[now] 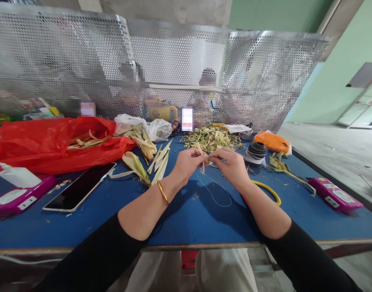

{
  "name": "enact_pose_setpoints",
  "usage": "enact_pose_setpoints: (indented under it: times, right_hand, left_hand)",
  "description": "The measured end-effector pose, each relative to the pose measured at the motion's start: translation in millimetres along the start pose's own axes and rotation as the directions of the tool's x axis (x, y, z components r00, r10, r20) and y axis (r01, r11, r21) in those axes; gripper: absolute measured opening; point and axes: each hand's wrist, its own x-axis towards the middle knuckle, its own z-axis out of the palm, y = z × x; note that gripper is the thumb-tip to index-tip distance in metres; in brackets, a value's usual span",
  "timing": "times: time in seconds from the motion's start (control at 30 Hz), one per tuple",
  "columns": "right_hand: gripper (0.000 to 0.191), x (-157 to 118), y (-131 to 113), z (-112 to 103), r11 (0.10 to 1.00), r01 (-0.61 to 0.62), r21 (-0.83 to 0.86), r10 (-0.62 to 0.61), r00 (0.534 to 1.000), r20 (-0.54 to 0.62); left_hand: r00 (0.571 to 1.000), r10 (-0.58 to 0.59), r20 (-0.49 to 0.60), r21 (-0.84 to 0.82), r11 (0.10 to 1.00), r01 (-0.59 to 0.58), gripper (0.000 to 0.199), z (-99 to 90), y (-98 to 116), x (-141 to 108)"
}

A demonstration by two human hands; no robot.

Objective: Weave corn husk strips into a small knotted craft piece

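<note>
Above the middle of the blue table, my left hand (pixel 188 164) pinches a thin pale strip of corn husk (pixel 203 167), which stands nearly upright between thumb and fingers. My right hand (pixel 231 165) meets it at the fingertips, thumb and forefinger pressed together; what it grips is too small to make out. A fine white thread (pixel 218 202) hangs below both hands and lies in a loop on the table. Left of my left hand lie cut husk strips (pixel 161 164) and a larger corn husk (pixel 136 167). Behind the hands is a heap of shredded husk (pixel 213 138).
Right of the hands are a black spool (pixel 255 153), a yellow curved handle (pixel 269 190), an orange bag (pixel 272 142) and a purple power strip (pixel 336 195). To the left lie a phone (pixel 81 188) and a red plastic bag (pixel 31 142). A perforated metal screen (pixel 176 52) stands behind; people sit beyond.
</note>
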Motion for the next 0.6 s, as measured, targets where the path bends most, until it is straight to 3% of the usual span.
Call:
enact_pose_setpoints:
  times: [0.1, 0.37, 0.6]
  right_hand:
    - [0.014, 0.3, -0.4, -0.2, 1.0, 0.015, 0.012, -0.015, 1.0, 0.008]
    - [0.014, 0.8, -2.9, -3.3, 0.999, 0.046, 0.003, -0.046, 0.999, -0.002]
    - [0.014, -0.2, -3.4, -3.6, 0.984, 0.139, -0.114, -0.136, 0.99, 0.027]
  left_hand:
    - [1.0, -0.011, 0.015, -0.001, 1.0, 0.011, 0.015, -1.5, 0.1, 0.4]
    - [0.967, -0.175, 0.184, 0.006, 0.984, 0.177, 0.023, -10.8, 12.3, 0.8]
    - [0.96, -0.161, 0.228, 0.145, 0.981, 0.13, 0.019, -12.1, 12.7, 0.1]
